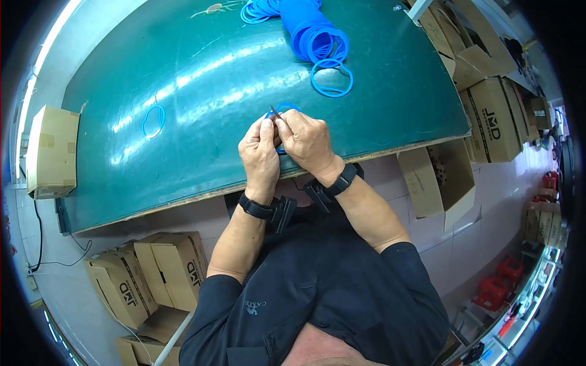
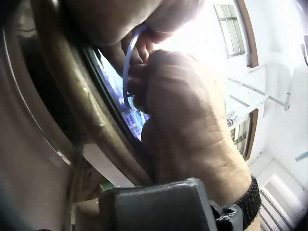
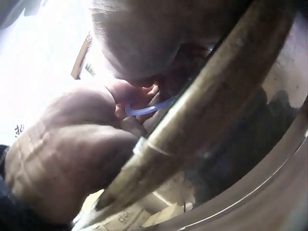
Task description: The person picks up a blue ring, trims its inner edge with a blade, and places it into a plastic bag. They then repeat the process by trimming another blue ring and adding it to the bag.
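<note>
Both hands meet close over the near edge of the green table (image 1: 213,140) in the head view. My left hand (image 1: 261,149) pinches a thin blue ring (image 1: 288,106), its thumb laid along the top. My right hand (image 1: 308,143) holds a small dark pointed blade (image 1: 274,112) between thumb and fingers, its tip sticking out beside the left fingertips. Part of the ring is hidden by the fingers. A curved stretch of the blue ring (image 2: 127,67) shows between the hands in the left wrist view, and the ring (image 3: 144,111) also appears in the right wrist view.
A pile of blue rings (image 1: 305,27) lies at the far side, one loose ring (image 1: 332,94) in front of it. Another single ring (image 1: 145,125) lies at left. Cardboard boxes stand at the table's left end (image 1: 54,152), at right (image 1: 491,122) and below it (image 1: 122,293).
</note>
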### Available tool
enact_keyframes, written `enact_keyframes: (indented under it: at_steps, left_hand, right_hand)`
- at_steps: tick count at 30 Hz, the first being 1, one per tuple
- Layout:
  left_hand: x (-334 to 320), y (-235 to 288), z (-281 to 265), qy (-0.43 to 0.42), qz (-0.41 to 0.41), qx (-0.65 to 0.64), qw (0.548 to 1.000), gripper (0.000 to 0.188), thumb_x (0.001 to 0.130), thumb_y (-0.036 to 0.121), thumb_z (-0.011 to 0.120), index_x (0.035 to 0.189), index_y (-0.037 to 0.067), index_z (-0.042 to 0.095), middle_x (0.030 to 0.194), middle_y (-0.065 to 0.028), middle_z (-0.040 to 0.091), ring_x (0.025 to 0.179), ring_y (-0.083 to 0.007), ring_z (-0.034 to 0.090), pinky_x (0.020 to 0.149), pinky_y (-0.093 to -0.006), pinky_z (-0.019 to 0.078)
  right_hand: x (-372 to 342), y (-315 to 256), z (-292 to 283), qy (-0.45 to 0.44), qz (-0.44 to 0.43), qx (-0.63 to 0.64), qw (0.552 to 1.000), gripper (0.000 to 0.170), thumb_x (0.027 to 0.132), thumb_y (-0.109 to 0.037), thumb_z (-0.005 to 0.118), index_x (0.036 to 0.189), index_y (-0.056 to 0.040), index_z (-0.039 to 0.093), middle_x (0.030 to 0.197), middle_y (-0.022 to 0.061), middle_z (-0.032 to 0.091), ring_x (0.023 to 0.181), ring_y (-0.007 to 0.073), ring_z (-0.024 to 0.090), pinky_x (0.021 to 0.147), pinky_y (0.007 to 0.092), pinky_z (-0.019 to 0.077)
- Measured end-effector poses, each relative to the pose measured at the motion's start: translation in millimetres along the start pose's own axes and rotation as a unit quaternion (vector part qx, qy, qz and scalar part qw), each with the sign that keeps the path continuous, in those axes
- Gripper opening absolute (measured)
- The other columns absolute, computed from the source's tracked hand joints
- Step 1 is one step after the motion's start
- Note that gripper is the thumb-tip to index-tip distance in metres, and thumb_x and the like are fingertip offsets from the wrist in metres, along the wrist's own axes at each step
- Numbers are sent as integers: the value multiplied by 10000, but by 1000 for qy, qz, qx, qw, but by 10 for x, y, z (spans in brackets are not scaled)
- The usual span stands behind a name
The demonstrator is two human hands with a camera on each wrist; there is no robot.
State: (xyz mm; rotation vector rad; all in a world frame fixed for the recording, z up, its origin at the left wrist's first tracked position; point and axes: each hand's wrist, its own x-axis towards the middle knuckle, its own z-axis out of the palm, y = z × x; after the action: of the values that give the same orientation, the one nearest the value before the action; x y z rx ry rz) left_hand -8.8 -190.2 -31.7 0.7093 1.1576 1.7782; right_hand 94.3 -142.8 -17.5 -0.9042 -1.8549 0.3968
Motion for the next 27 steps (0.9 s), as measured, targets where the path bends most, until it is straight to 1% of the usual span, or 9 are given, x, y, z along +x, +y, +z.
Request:
enact_keyframes:
  at_steps: [3, 4, 7, 8, 11, 15, 20, 23, 27]
  left_hand:
    - [27, 26, 2, -12, -8, -16, 1000, 274, 1059, 170, 590, 1197, -46, 687, 1059, -73, 727, 888, -94, 656, 770, -227, 529]
    - [24, 33, 3, -17, -13, -24, 999, 274, 1059, 172, 591, 1198, -44, 688, 1062, -74, 727, 889, -94, 655, 770, -226, 528]
    - [-10, 52, 25, -12, -23, -36, 999, 273, 1059, 175, 591, 1197, -39, 690, 1059, -71, 726, 883, -90, 651, 764, -224, 524]
    - [-20, 49, 30, -9, -29, -42, 999, 272, 1059, 176, 592, 1196, -37, 691, 1058, -69, 726, 879, -89, 649, 761, -223, 521]
    - [-13, 15, 16, -11, -15, -19, 1000, 272, 1060, 175, 590, 1195, -38, 691, 1052, -69, 725, 875, -87, 646, 756, -222, 517]
    - [0, 14, 0, -5, -11, -12, 1000, 272, 1060, 173, 587, 1194, -40, 691, 1048, -68, 724, 873, -85, 643, 754, -221, 514]
    - [-12, 39, -1, -11, -21, -32, 999, 269, 1061, 166, 582, 1190, -45, 689, 1053, -69, 722, 865, -85, 637, 745, -218, 508]
    - [-8, 48, 28, -6, -22, -29, 999, 267, 1061, 164, 581, 1188, -45, 689, 1057, -70, 720, 863, -88, 638, 745, -221, 510]
    - [-10, 38, 2, 0, -22, -28, 999, 266, 1061, 162, 579, 1188, -46, 686, 1065, -75, 720, 874, -95, 644, 755, -229, 517]
  right_hand:
    - [-23, 5, 30, 11, -40, 19, 999, 80, 912, -66, 691, 867, -44, 629, 735, 146, 676, 614, 333, 667, 508, 401, 516]
    - [-37, 2, 23, 11, -39, 19, 999, 80, 912, -66, 691, 867, -44, 629, 735, 146, 676, 614, 333, 667, 508, 401, 516]
    - [-38, 8, -10, 21, 37, 29, 999, 78, 911, -66, 693, 867, -44, 633, 739, 147, 676, 618, 331, 667, 508, 403, 514]
    - [-35, 8, -12, 21, 37, 28, 999, 78, 911, -66, 693, 867, -44, 633, 739, 147, 676, 618, 331, 667, 508, 403, 514]
    - [-15, 3, -6, 13, 1, -8, 1000, 67, 911, -59, 691, 874, -43, 638, 739, 147, 674, 625, 329, 669, 511, 401, 515]
    - [-35, 39, 9, -5, -23, -3, 1000, 58, 909, -58, 694, 882, -44, 644, 737, 147, 674, 628, 328, 671, 511, 398, 516]
    - [-11, -16, -13, 14, -25, 18, 999, 56, 906, -55, 694, 886, -44, 643, 746, 145, 675, 638, 325, 674, 516, 393, 520]
    - [-19, -17, -4, 30, -8, -8, 999, 114, 912, -81, 657, 821, -51, 595, 721, 115, 644, 628, 303, 662, 530, 401, 529]
    - [-25, 1, 9, 15, -29, -9, 999, 108, 911, -84, 659, 825, -52, 602, 715, 113, 642, 622, 300, 663, 529, 392, 531]
